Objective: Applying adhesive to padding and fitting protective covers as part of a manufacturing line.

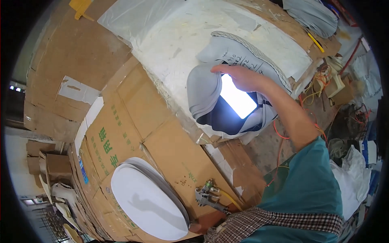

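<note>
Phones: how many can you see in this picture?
1: the phone with its lit screen, at the right hand, beside the grey pieces. Any others could be hidden.

We've got our right hand (245, 79) at a lit phone (239, 97) beside grey pieces (202, 89); spray gun (207, 197) on cardboard (168, 139).

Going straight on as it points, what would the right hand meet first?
Likely the stack of grey, round-edged, fabric-like sheets; the right hand seems to be at its edge, though depth is unclear.
</note>
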